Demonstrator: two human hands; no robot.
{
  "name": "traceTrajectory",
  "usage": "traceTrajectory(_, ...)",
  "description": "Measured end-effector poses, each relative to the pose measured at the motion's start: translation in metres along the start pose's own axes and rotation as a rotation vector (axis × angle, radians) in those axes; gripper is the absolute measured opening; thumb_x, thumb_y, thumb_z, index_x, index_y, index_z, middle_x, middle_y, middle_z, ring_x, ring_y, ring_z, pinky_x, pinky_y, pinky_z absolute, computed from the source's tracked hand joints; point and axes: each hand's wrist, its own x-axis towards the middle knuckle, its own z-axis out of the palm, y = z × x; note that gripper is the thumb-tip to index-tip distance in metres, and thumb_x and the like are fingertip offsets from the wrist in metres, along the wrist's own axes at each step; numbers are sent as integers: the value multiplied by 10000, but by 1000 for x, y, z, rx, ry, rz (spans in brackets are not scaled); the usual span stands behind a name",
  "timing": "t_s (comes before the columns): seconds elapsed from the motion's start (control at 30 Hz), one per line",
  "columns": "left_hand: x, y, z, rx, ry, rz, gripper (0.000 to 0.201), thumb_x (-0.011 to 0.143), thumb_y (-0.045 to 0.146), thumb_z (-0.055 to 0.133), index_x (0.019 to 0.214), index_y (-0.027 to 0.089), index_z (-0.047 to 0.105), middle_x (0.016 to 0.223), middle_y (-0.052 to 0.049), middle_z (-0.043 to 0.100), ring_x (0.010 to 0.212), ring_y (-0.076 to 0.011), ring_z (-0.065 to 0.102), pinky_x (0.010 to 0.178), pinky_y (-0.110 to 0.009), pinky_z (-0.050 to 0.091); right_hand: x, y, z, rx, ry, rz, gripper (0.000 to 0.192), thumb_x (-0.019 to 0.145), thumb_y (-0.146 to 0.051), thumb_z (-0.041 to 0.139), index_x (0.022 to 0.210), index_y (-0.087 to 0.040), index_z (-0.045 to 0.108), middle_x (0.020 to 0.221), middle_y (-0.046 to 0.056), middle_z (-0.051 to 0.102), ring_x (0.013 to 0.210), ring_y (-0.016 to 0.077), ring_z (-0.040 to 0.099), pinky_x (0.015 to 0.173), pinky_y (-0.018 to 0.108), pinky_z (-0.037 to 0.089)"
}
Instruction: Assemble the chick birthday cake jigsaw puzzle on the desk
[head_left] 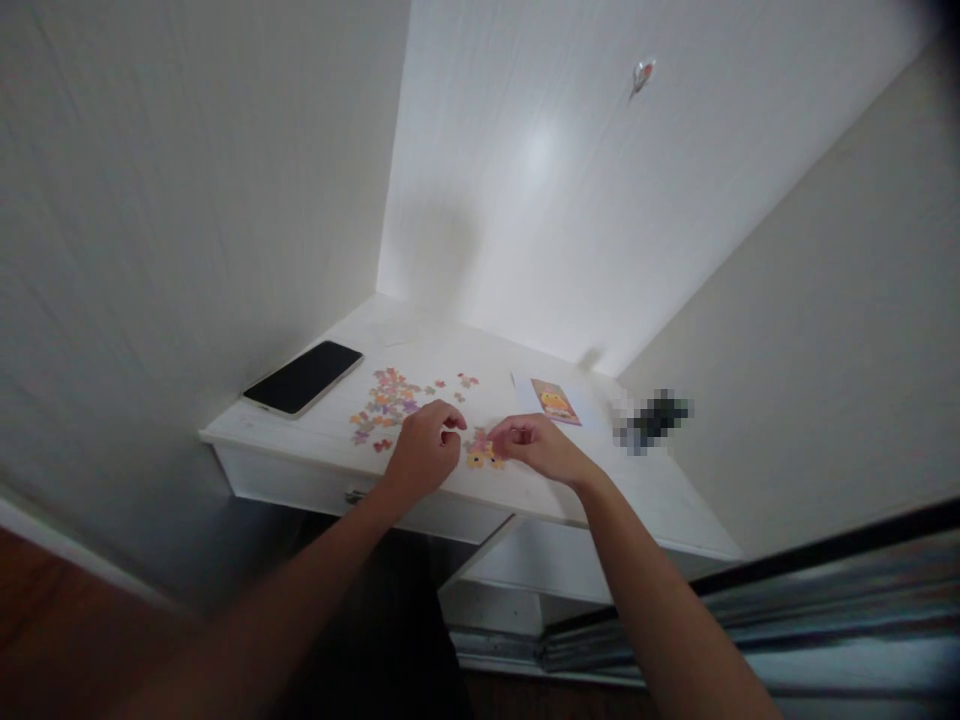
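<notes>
Yellow puzzle pieces between left fingers, parted, and right fingers, pinch unclear

The desk looks smooth, with a low sheen; the wall panel along its back edge is faintly grained and satiny. Near the left corner, the tablet has a dark, glassy face. The puzzle pieces look like matt card, the picture sheet like smooth paper. The drawer handle below the front edge appears metallic.
</notes>
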Motion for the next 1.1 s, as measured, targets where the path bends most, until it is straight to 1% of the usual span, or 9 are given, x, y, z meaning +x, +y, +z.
traceTrajectory(0.2, -2, 3, 8, 64, -172, 150, 287, 669, 39, 488, 810, 190, 687, 893, -34, 722, 901, -216, 631, 894, -388, 471, -9, 11, 11, -42, 32, -9, 150, 773, -291, 663, 848, -180, 728, 730, 18, 704, 639, 130, 600, 604, 253, 468)
traceTrajectory(0.37, -3, 5, 10, 119, -250, 210, 278, 704, 69, 531, 844, 208, 726, 974, -18, 737, 935, -226, 637, 923, -416, 454, -12, 15, 16, -78, 115, -3, 177, 775, -310, 670, 870, -173, 727, 745, 28, 713, 640, 135, 602, 591, 250, 451)
traceTrajectory(0.5, -3, 7, 10, 150, -281, 226, 279, 717, 82, 544, 866, 216, 738, 994, -28, 734, 936, -229, 638, 917, -420, 458, -16, 14, 12, -225, 189, -58, 180, 821, -328, 632, 881, -194, 736, 777, 26, 725, 654, 137, 598, 608, 256, 448)
traceTrajectory(0.67, -4, 6, 12, 166, -288, 228, 268, 731, 78, 543, 858, 212, 737, 980, -38, 733, 942, -225, 641, 931, -419, 457, -29, 10, 9, -333, 269, -157, 165, 841, -316, 632, 924, -210, 728, 924, 37, 729, 740, 140, 616, 634, 258, 456)
traceTrajectory(0.77, -5, 5, 14, 167, -294, 244, 286, 741, 84, 552, 909, 219, 740, 1038, -31, 731, 975, -229, 643, 958, -430, 447, -36, 9, 15, -388, 242, -240, 152, 833, -276, 656, 966, -230, 714, 983, 25, 731, 861, 156, 643, 828, 318, 476)
traceTrajectory(0.83, -6, 3, 14, 173, -308, 265, 290, 759, 101, 552, 942, 219, 743, 1080, -36, 726, 1001, -234, 646, 972, -438, 442, -37, 9, 21, -422, 232, -288, 120, 848, -252, 645, 946, -240, 713, 985, 15, 738, 905, 164, 654, 965, 378, 425)
traceTrajectory(0.87, -6, 2, 15, 175, -317, 276, 287, 771, 111, 548, 951, 214, 745, 1091, -43, 724, 1008, -235, 649, 974, -438, 443, -37, 10, 23, -435, 228, -307, 110, 858, -242, 635, 934, -241, 714, 978, 13, 741, 912, 168, 658, 988, 390, 410)
traceTrajectory(1.0, -6, 1, 16, 169, -350, 301, 282, 795, 118, 530, 955, 197, 748, 1093, -50, 727, 1007, -230, 660, 974, -417, 454, -33, 16, 28, -455, 230, -364, 122, 879, -214, 612, 926, -239, 722, 985, 19, 742, 941, 178, 657, 928, 355, 448)
traceTrajectory(1.1, -6, 2, 16, 166, -344, 303, 286, 787, 102, 529, 944, 206, 745, 1072, -36, 733, 996, -227, 665, 978, -422, 452, -31, 19, 30, -454, 275, -379, 112, 878, -209, 623, 930, -242, 717, 993, 9, 742, 946, 173, 657, 950, 352, 431)
